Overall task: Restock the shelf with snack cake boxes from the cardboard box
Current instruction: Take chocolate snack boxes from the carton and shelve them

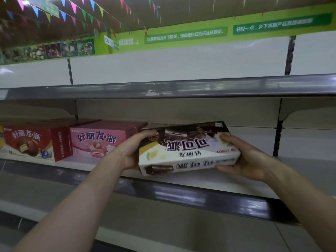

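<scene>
Nearest to the camera, two bare forearms reach up and forward from the lower corners of the view. The left hand (133, 151) grips the left end of a brown and white snack cake box (187, 150), with the thumb on the top face and the fingers hidden under and behind the box. The right hand (245, 157) grips the right end, with the thumb on top and the fingers curled under the near edge. The box is upside down to the viewer, because its printed characters read inverted, and it is tilted, with the right end a little higher. It sits over the front part of the middle shelf (209, 182); I cannot tell if its bottom already touches the shelf board.

Further left on the same shelf stands a pink snack cake box (94, 142), just beside the held box, and then a red snack cake box (34, 144) left of it. Above is an upper shelf (181, 88), and far behind is a green wall banner (183, 36) with coloured pennants (72, 8) hanging from the ceiling.

The step in hand seems to be the placing of this box next to the pink one. The next move probably calls for turning the box so the print faces the front and reads upright, then lowering it flat and letting go. The cardboard box is not in view.
</scene>
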The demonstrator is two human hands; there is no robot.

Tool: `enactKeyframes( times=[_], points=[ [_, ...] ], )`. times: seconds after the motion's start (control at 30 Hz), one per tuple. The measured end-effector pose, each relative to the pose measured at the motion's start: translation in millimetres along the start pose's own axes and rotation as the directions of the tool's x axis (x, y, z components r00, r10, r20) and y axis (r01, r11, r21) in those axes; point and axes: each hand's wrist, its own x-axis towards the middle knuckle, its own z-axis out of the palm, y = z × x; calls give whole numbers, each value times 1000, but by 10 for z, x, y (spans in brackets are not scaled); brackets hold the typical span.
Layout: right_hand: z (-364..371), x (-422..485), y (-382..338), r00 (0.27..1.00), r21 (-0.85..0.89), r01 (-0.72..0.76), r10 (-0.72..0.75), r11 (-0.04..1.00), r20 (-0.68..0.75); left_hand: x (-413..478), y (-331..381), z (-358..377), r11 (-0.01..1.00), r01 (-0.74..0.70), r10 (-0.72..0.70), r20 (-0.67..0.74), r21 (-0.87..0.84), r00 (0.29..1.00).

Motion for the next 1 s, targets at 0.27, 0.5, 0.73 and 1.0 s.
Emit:
enactKeyframes(
  times=[0.27,0.5,0.73,1.0],
  points=[
    [729,87,278,997,94,78,-77,993,-16,-9,-248,337,950,-47,70,63,-309,996],
    [631,81,1,998,-451,-27,51,892,41,21,-224,197,981,70,-48,121,-181,991],
    [543,50,-138,982,-730,-4,140,684,126,184,-295,378,878,-95,65,-78,-470,995],
    [335,296,-255,994,-782,47,-106,621,-25,305,-391,139,970,-76,-16,-376,-230,927]
  ],
)
